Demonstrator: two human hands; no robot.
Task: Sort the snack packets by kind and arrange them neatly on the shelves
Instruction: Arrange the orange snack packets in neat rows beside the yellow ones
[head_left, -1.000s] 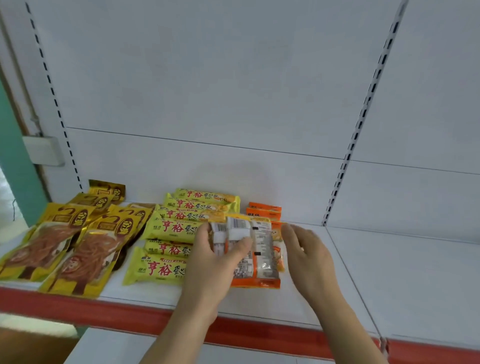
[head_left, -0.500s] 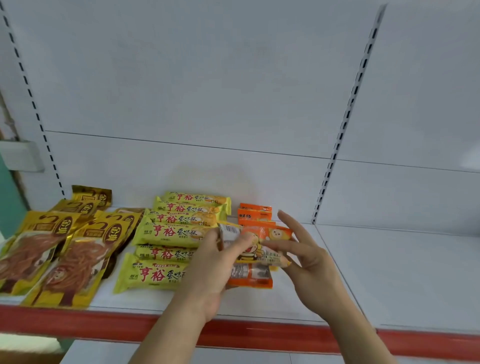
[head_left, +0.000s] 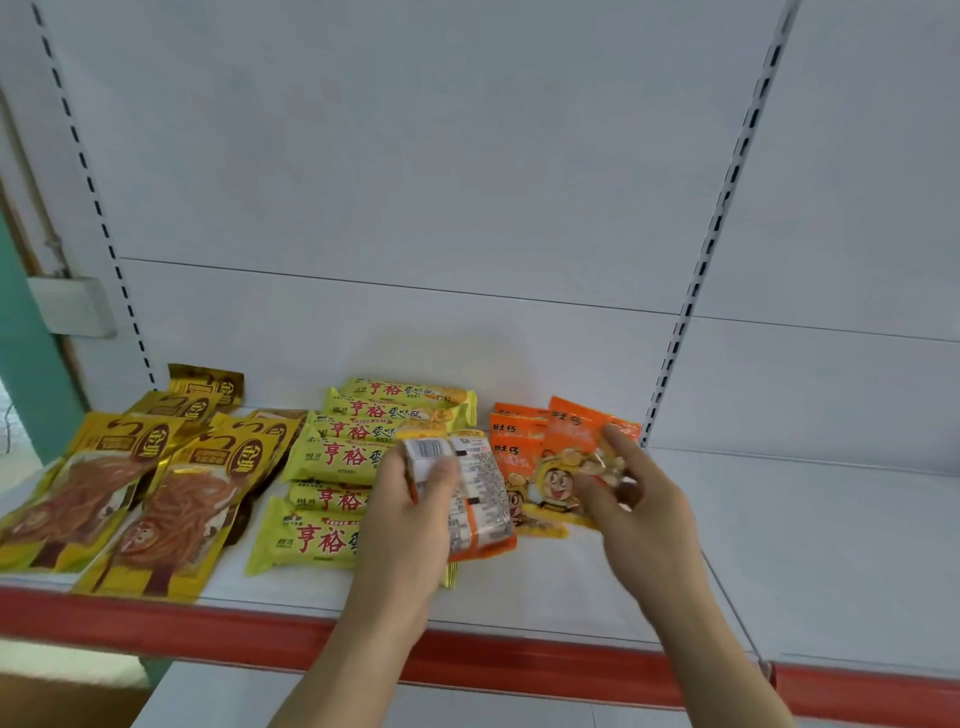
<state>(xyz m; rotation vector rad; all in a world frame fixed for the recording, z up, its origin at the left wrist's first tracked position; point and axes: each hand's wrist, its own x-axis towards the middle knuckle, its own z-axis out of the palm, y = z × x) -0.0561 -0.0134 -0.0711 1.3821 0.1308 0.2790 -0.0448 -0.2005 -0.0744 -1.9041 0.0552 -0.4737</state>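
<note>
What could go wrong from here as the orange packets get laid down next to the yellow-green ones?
The left hand grips a small stack of orange packets back side up; laid down like that, they would not match the face-up orange row.
The right hand pinches one orange packet tilted over that row; dropped carelessly, it may land askew.
The left forearm crosses the yellow-green packets and could nudge them.

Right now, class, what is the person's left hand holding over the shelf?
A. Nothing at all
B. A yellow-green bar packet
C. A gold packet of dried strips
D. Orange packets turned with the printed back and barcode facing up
D: the left hand grips orange packets whose white barcode and small-print side faces the camera.
</note>
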